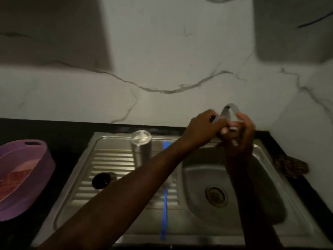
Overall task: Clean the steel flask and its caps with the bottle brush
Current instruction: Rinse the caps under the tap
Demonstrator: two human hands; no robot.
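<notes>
Upper right of frame, both hands meet at the tap (229, 110): left hand (203, 129) grips something dark, right hand (239, 138) curled, contents unclear. Steel flask (141, 150) stands upright on the drainboard (108, 159), left of both; left nearer

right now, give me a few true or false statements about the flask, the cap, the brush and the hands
1. The steel flask stands upright on the drainboard. True.
2. The black cap lies in the sink basin. False: it rests on the drainboard, in front of the flask.
3. Both hands are up at the tap. True: left hand, right hand.
4. The right hand holds the blue-handled brush. False: the brush lies on the drainboard.
</notes>
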